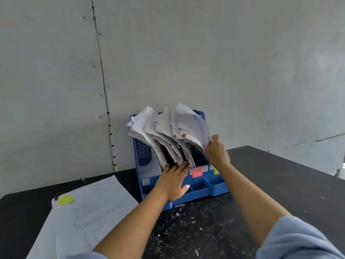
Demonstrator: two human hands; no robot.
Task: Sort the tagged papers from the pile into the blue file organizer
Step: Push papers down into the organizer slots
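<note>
The blue file organizer (202, 187) stands on the black table against the wall, its slots full of leaning white papers (168, 128). A pink tag (197, 172) and a yellow tag (216, 171) mark its front labels. My left hand (174, 181) lies flat against the organizer's front, fingers spread, tips touching the lower edges of the papers in a middle slot. My right hand (217, 151) pinches the right edge of the sheets in the rightmost slot. The pile of papers (84, 217) lies at the left, its top sheet bearing a yellow tag (65, 200).
The black table (270, 184) is speckled with white paper scraps (179, 214) in front of the organizer. A grey panelled wall (224, 62) rises directly behind the organizer. The table's right edge runs diagonally at the far right.
</note>
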